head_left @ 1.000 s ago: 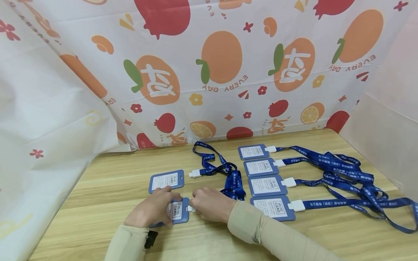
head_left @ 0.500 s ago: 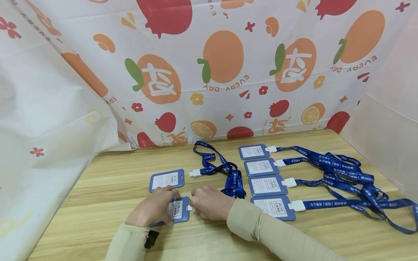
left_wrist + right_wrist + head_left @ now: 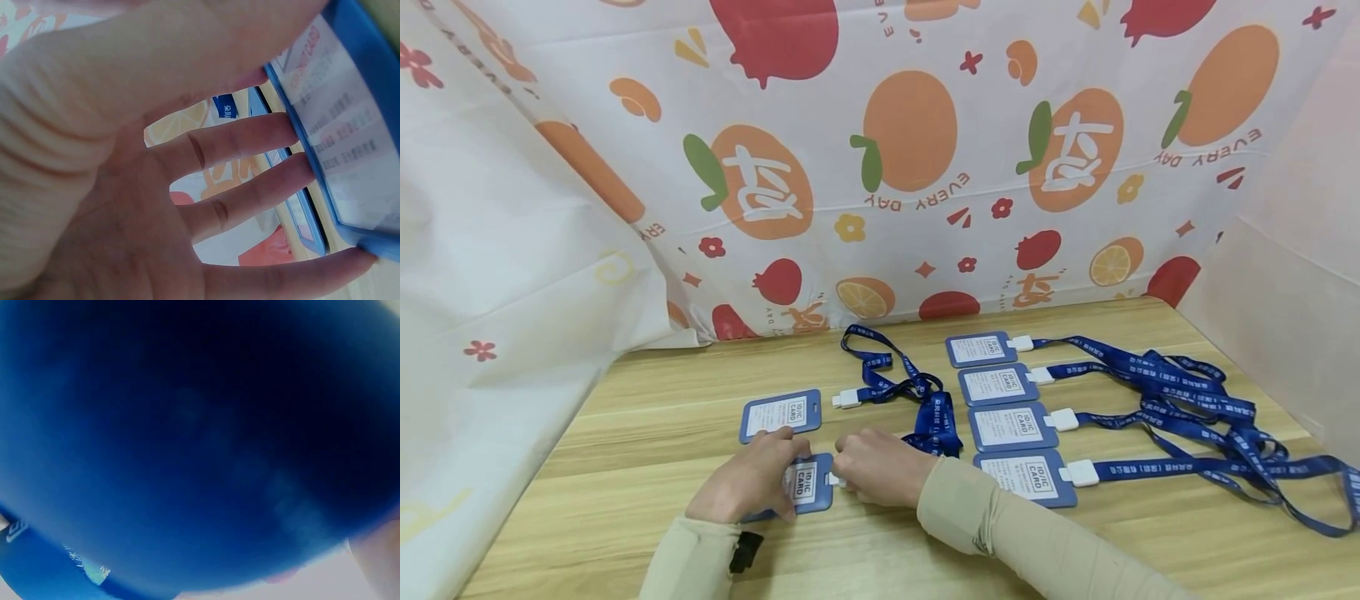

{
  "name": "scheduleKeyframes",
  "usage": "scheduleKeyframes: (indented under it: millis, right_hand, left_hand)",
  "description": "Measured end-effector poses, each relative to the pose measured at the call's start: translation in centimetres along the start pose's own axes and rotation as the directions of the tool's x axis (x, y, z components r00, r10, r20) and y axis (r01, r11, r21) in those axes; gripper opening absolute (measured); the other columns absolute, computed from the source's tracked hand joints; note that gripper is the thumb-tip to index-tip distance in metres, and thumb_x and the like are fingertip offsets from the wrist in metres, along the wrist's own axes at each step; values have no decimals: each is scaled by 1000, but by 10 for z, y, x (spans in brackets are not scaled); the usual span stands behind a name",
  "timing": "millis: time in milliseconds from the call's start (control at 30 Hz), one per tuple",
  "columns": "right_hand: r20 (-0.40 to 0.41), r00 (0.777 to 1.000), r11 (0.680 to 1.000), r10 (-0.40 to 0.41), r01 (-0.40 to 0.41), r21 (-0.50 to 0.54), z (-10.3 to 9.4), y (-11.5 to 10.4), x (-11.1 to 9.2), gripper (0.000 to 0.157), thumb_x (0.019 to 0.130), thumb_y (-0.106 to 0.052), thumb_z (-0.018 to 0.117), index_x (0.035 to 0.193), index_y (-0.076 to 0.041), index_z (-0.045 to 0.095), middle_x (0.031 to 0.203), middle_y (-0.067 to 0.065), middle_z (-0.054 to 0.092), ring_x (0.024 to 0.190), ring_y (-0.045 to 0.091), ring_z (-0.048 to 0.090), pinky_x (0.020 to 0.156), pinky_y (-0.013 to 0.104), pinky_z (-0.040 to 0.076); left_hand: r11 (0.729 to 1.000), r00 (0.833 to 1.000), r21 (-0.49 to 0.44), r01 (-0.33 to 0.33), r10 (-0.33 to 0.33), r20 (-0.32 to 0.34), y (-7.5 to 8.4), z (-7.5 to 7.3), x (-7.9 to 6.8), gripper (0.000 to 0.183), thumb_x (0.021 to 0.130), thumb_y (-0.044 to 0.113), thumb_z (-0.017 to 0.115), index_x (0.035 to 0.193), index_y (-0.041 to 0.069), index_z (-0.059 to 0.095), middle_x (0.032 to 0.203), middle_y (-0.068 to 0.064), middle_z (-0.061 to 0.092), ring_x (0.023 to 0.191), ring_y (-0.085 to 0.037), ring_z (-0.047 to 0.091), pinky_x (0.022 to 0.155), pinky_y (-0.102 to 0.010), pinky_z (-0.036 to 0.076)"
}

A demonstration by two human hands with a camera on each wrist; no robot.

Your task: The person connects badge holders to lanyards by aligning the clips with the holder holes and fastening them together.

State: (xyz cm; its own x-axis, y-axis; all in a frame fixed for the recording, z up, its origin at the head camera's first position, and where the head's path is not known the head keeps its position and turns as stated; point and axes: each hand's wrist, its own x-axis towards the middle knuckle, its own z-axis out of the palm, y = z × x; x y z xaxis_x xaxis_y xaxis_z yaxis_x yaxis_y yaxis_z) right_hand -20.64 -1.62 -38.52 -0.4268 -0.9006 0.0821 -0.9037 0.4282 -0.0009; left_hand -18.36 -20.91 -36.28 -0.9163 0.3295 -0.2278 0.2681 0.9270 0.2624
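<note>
My left hand (image 3: 752, 483) holds a blue ID card holder (image 3: 824, 493) by its long edges, thumb at the near side and fingers at the far side. The left wrist view shows the fingertips along the rim of this card holder (image 3: 344, 144). At the holder's slotted end, my right hand (image 3: 880, 467) pinches the white clip (image 3: 837, 480) of a lanyard, mostly hidden by the fingers. A blurred blue lanyard strap (image 3: 156, 456) fills most of the right wrist view. Just beyond the left hand lies a second blue card holder (image 3: 781, 415) with nothing in its slot.
Another blue lanyard (image 3: 938, 417) lies bunched behind the right hand, its white clip (image 3: 846, 399) pointing left. Several card holders (image 3: 1000, 383) with lanyards attached form a column at the right, their straps (image 3: 1195, 400) tangled together. A fruit-printed cloth (image 3: 910, 250) hangs behind the wooden table (image 3: 625, 467).
Both hands stay at the same card holder and clip. The view shifts only slightly; nothing else visibly moves.
</note>
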Motion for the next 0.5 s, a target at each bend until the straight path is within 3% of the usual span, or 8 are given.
scheduleKeyframes:
  millis: [500]
  right_hand:
    - [-15,1000,1000,2,-2,-1,2,0,1,14,90,-14,78,104,-13,80,92,-1,71,74,1,61,67,6,46]
  left_hand:
    - [1000,1000,-5,-17,17,-3,-1,-1,0,66,51,6,100,111,4,71,105,-9,62,94,-29,56,90,-53,53]
